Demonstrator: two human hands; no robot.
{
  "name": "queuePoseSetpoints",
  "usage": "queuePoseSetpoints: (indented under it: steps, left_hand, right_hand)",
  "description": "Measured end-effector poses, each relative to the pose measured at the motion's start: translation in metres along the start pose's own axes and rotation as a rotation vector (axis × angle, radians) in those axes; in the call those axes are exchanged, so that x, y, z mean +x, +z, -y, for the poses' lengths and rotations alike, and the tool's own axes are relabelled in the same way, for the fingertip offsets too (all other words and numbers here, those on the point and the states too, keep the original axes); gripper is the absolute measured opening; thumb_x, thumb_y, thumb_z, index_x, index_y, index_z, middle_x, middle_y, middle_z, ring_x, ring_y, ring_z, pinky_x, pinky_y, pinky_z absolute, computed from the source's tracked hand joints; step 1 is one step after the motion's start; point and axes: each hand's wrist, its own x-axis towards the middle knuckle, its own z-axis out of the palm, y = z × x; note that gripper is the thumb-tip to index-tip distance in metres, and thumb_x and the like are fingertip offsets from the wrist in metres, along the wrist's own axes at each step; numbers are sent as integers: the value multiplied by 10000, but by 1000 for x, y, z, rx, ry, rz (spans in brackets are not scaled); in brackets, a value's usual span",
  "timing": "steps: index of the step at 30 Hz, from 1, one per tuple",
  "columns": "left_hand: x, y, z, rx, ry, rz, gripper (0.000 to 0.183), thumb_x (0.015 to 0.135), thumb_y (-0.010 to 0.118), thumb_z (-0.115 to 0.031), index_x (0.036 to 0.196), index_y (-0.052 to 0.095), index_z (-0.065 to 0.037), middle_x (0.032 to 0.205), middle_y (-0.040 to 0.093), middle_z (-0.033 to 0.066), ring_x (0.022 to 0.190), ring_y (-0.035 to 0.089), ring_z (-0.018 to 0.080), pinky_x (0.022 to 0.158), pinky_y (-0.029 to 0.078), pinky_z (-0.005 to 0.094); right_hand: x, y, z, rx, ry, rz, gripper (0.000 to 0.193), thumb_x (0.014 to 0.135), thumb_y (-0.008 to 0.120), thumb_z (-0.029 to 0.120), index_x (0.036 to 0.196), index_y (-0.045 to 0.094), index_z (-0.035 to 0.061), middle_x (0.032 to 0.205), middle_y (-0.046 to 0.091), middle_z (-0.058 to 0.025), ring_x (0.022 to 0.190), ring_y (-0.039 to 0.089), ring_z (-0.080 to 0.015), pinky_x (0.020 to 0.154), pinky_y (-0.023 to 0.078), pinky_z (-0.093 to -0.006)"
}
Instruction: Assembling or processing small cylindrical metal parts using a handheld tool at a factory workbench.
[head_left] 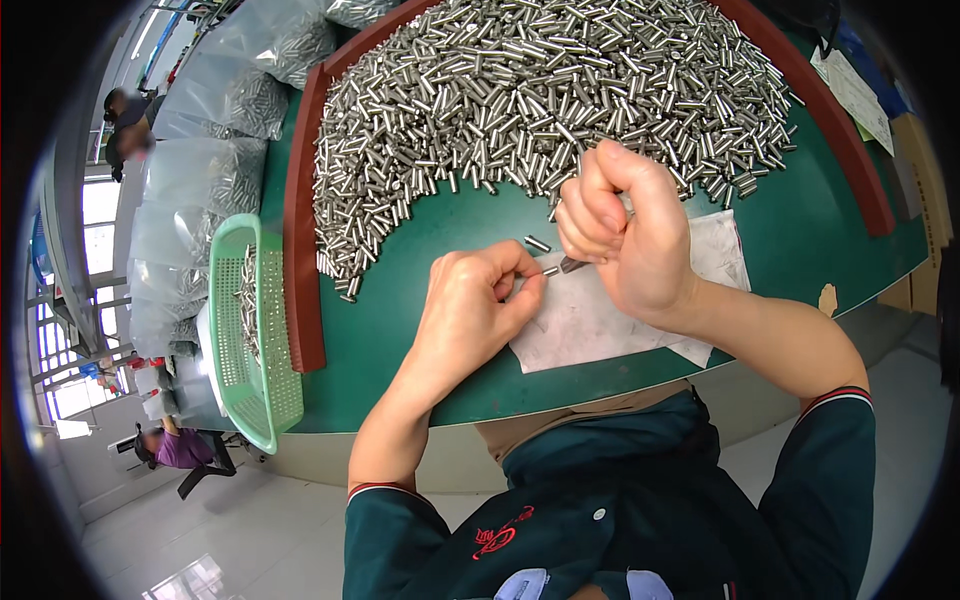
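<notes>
Pinched between the thumb and fingers of my left hand (472, 300) is a small metal pin (550, 271), its end poking out to the right. My right hand (632, 230) is closed in a fist around a slim tool with a dark, flat tip (571, 265). That tip is right by the pin's end; whether they touch I cannot tell. Most of the tool is hidden in my fingers. A single loose pin (537, 243) lies on the green table just beyond the two hands. Under and beside my hands is a smudged white cloth (585, 325).
A large heap of shiny metal pins (560, 85) covers the far table, bounded by red-brown rails (304, 230). On the left stand a pale green basket (230, 370) with some pins and several clear bags (200, 165) of parts. Other people (185, 449) are farther off to the left.
</notes>
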Motion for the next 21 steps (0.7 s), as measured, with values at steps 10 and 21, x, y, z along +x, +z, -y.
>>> queuePoseSetpoints:
  steps: [10,21]
  left_hand:
    - [0,-1,1,15,3,-5,56,665,610,-8,658,562,20,434,275,-15,409,263,64,391,245,243]
    - [-3,0,-3,82,71,-22,63,663,614,-7,656,557,17,438,322,25,399,309,110,398,285,268]
  right_hand:
    - [2,1,-3,31,18,-1,341,844,338,184,520,278,94,446,265,24,387,203,-62,373,183,-227]
    - [-3,4,-4,-59,9,26,382,888,299,247,530,279,113,433,247,20,395,188,-76,383,178,-235]
